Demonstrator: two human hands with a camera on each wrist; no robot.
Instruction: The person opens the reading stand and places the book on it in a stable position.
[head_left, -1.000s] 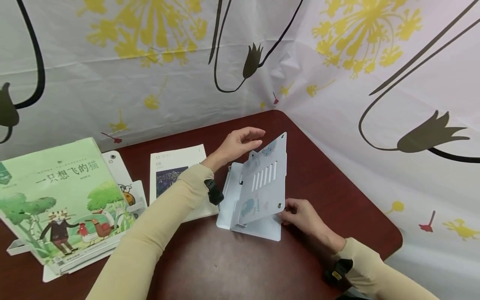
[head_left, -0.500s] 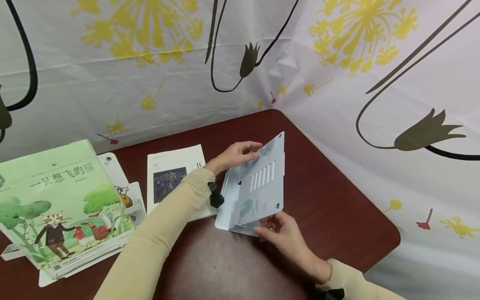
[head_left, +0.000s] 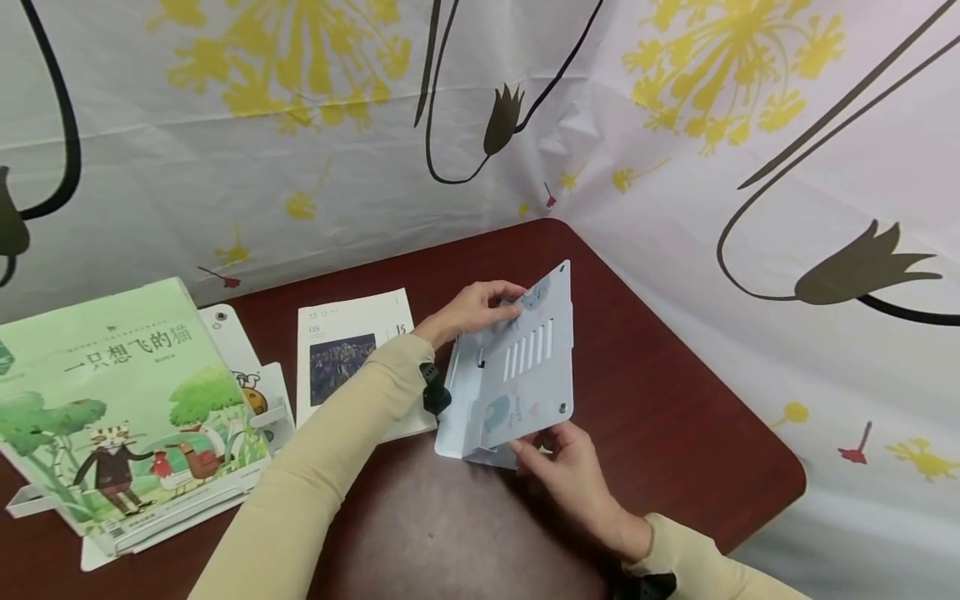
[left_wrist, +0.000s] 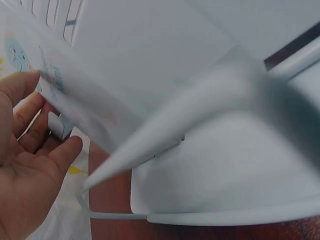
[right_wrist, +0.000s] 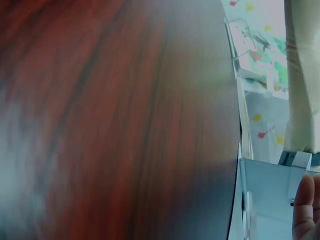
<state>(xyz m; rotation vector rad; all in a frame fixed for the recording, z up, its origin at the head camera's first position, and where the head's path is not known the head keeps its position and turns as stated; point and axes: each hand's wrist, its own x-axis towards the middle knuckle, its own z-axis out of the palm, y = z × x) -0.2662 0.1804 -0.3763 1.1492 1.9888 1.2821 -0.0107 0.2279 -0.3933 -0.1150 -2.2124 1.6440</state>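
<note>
A folding book stand (head_left: 491, 400), pale blue-white with slots and cartoon prints, stands part-folded on the table, its slotted panel tilted up from the base. My left hand (head_left: 468, 310) holds that panel at its upper left edge; in the left wrist view the hand (left_wrist: 27, 185) has its fingers about the panel's edge, next to a small tab. Below the panel's lower right corner, my right hand (head_left: 573, 475) grips the stand's base side, thumb in front and the other fingers partly hidden. The right wrist view catches only fingertips (right_wrist: 303, 205) against the pale metal.
Left of the stand lies a white book (head_left: 341, 367), partly behind my left forearm. A second book stand (head_left: 273, 408) at far left bears a green picture book (head_left: 150, 375). The dark red table (head_left: 645, 400) meets patterned cloth (head_left: 675, 192) behind and at right.
My left hand has come down from above onto the panel's upper edge. My right hand has moved left from beside the stand to grip under the raised panel. The last half second shows little movement.
</note>
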